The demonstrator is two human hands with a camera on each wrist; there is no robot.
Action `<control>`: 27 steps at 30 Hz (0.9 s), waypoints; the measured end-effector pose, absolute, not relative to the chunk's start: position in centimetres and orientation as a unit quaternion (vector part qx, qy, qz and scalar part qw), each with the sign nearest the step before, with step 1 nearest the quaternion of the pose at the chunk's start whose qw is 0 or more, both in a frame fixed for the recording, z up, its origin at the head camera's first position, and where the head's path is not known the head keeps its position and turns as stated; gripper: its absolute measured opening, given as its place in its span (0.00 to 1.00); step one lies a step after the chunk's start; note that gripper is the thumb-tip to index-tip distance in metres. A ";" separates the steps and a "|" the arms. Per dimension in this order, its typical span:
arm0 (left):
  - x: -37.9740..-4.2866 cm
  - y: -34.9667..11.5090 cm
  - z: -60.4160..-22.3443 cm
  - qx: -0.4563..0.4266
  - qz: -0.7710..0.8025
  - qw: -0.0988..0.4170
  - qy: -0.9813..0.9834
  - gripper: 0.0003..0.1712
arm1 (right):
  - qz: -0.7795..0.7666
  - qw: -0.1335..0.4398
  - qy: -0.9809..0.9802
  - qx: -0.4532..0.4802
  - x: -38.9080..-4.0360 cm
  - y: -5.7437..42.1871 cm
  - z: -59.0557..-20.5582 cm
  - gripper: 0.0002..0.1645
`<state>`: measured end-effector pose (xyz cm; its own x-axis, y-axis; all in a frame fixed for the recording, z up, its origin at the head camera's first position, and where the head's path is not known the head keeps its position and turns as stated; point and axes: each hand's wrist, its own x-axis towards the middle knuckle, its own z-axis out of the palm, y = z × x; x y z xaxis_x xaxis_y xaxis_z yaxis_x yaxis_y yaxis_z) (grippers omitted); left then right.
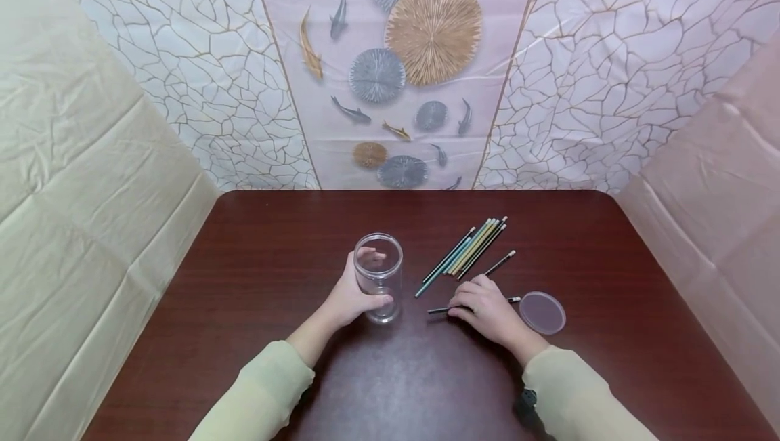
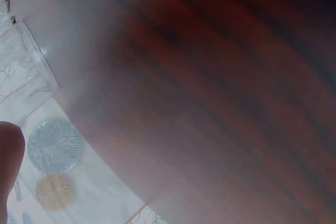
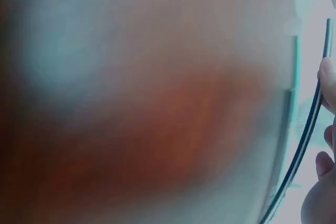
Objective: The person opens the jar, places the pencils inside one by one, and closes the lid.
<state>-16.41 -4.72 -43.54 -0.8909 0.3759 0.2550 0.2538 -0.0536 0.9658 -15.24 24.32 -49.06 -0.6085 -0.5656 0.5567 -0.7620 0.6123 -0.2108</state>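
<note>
Going left to right, with the jar (image 1: 390,286) as the anchor. Far off to its left hangs a creased, pale cloth (image 1: 73,177). Nearer in, a light-coloured left sleeve (image 1: 262,387) leads up to the left hand (image 1: 356,295), which is right on the jar. Its fingers are wrapped round the side, thumb across the front, and you can see fingertips through the clear plastic or glass, can't tell which. The jar itself stands upright on the dark reddish worktop (image 1: 274,244), top uncovered. Well behind it is a wall hanging (image 1: 396,116) with fish and round leaf shapes.

Right of the jar and a bit further back there's a bunch of pencils (image 1: 469,250), black, teal and yellowish, lying slantwise side by side. A loose dark pencil (image 1: 501,263) sits by itself to the right of those, one end hidden behind the right hand (image 1: 484,307). That hand is to the jar's right, fingers pinching another black pencil (image 1: 437,310), pointed roughly at the jar, and the right wrist view shows the fingertips on it too. Further right of the jar, a clear round lid (image 1: 542,313) lies flat on the worktop, near the pale end of the pinched pencil.
</note>
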 end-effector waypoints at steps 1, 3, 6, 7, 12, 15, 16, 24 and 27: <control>-16.4 -4.8 -43.6 0.229 0.688 0.045 0.687 0.47 | 0.225 0.225 -0.868 0.381 -15.3 24.0 -48.6 0.08; -16.4 -4.8 -43.6 0.231 0.687 0.047 0.688 0.47 | 0.241 0.226 -0.868 0.370 -15.5 23.5 -47.7 0.08; -16.5 -4.8 -43.6 0.234 0.687 0.050 0.686 0.47 | 0.271 0.228 -0.873 0.335 -15.7 22.8 -46.2 0.08; -16.5 -4.8 -43.6 0.236 0.686 0.049 0.687 0.47 | 0.282 0.229 -0.875 0.320 -15.8 22.6 -45.7 0.08; -16.7 -4.7 -43.9 0.242 0.677 0.041 0.693 0.46 | 0.356 0.222 -0.878 0.230 -16.1 21.6 -43.1 0.06; -16.8 -4.7 -43.9 0.246 0.672 0.040 0.697 0.46 | 0.431 0.218 -0.861 0.156 -16.0 20.8 -41.0 0.05; -16.8 -4.7 -43.9 0.246 0.673 0.041 0.696 0.47 | 0.460 0.219 -0.851 0.128 -16.0 20.4 -40.2 0.05; -16.7 -5.2 -43.6 0.240 0.664 0.043 0.707 0.50 | 0.769 0.296 -0.564 0.055 -16.4 17.5 -33.5 0.04; -16.7 -5.5 -43.5 0.235 0.656 0.049 0.715 0.50 | 0.837 0.330 -0.429 0.078 -16.5 16.7 -31.6 0.04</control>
